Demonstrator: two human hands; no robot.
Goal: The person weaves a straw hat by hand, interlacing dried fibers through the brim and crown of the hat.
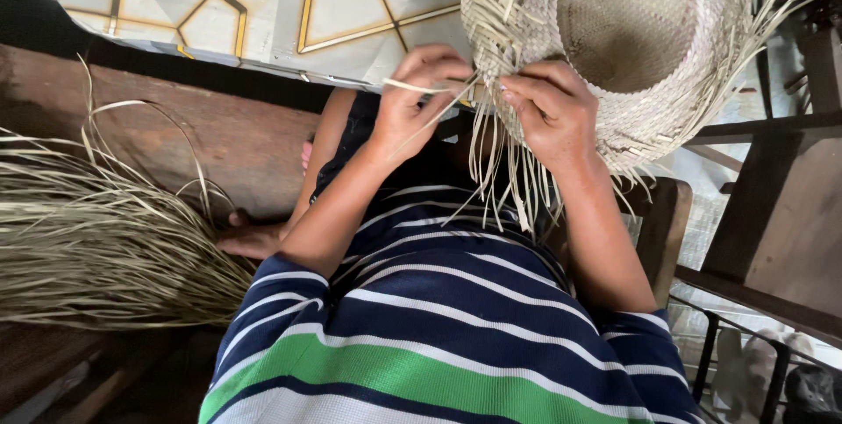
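In the head view, a half-woven straw hat fills the upper right of the frame, crown facing the camera. The right hand is clamped on its brim edge, just left of the crown. The left hand, at upper centre, pinches a loose straw strand. A bundle of dried straw lies at the left.

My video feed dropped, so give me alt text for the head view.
Both hands work the unfinished brim of a woven straw hat: the left hand pinches a loose straw strip, the right hand grips the brim edge. A bundle of loose straw lies at left.
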